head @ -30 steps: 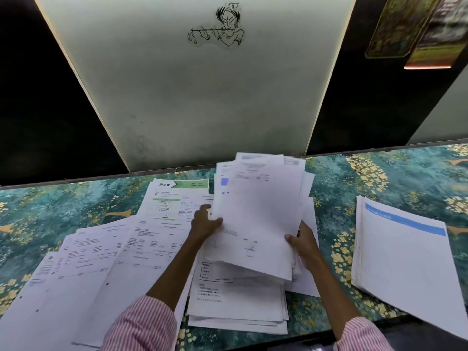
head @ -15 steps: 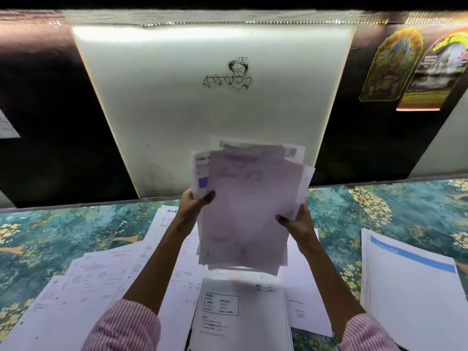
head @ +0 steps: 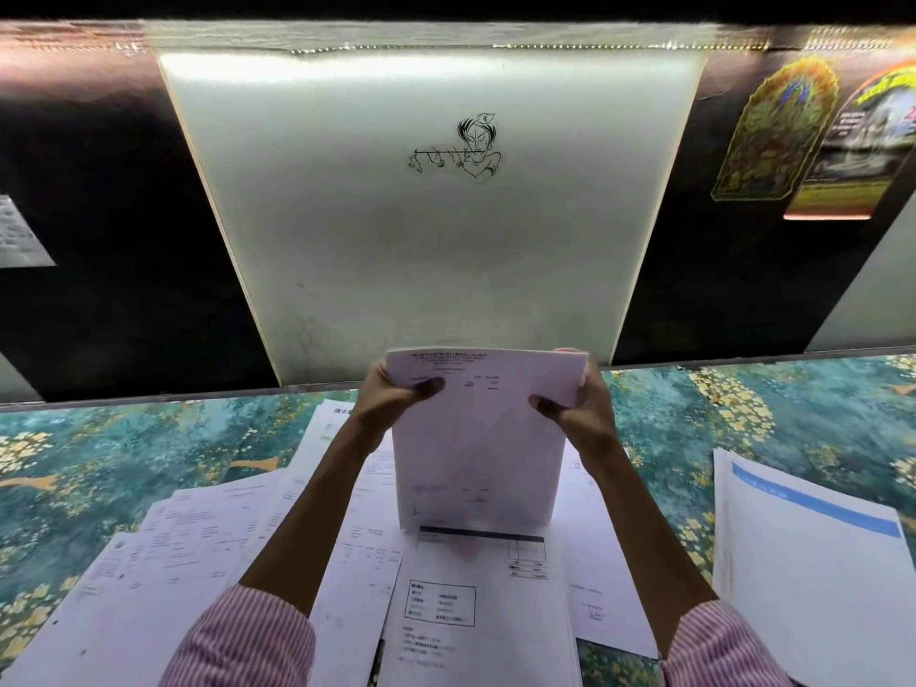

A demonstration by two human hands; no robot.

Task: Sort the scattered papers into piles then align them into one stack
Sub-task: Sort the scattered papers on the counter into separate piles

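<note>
Both hands, left and right, pinch the sheaf upright by its top corners, likely to square its bottom edge on the papers.

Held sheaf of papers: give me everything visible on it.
The sheaf of papers is white printed sheets, several thick, top edges nearly flush. It stands upright, bottom edge seemingly resting on the loose papers below. The left hand and right hand grip its upper corners, thumbs on the front. Small print near the top is unreadable.
</note>
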